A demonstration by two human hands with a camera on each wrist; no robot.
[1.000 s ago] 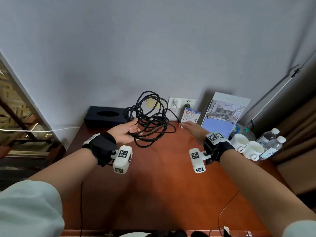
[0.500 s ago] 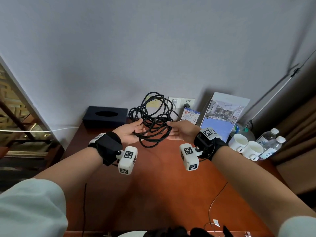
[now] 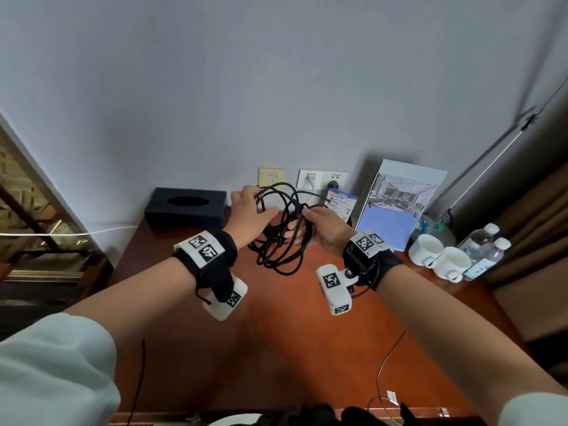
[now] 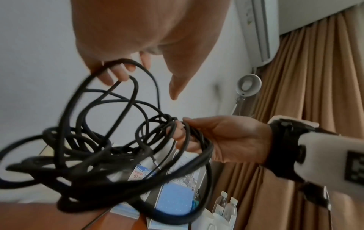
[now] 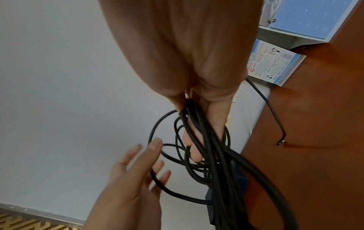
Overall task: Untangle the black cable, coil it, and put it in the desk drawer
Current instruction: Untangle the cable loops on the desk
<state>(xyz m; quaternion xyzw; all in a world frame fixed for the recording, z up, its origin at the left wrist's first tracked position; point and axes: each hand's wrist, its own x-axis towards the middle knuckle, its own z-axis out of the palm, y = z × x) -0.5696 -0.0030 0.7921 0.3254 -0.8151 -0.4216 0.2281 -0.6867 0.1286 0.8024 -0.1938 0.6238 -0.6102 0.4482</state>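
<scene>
The tangled black cable [image 3: 278, 238] hangs in the air over the back of the red-brown desk [image 3: 276, 348], between my two hands. My right hand [image 3: 325, 229] grips a bunch of strands, thumb on top and fingers curled under, as the left wrist view shows [image 4: 226, 137]. My left hand [image 3: 249, 210] is turned palm-down at the upper loops; its fingers [image 5: 138, 163] are spread and straight against one loop. In the right wrist view a free cable end [image 5: 280, 142] dangles over the desk. No drawer shows in any view.
A dark tissue box [image 3: 187, 207] stands at the back left. Wall sockets [image 3: 322, 179], a small card [image 3: 342, 204] and a brochure stand [image 3: 399, 207] line the back. Two white cups [image 3: 427, 250] and water bottles [image 3: 485, 250] sit at right. Thin wires [image 3: 387, 361] cross the desk's front.
My right hand left the desk and took hold of the cable bunch. The cable rose off the desk. My left hand turned palm-down and moved to the upper loops.
</scene>
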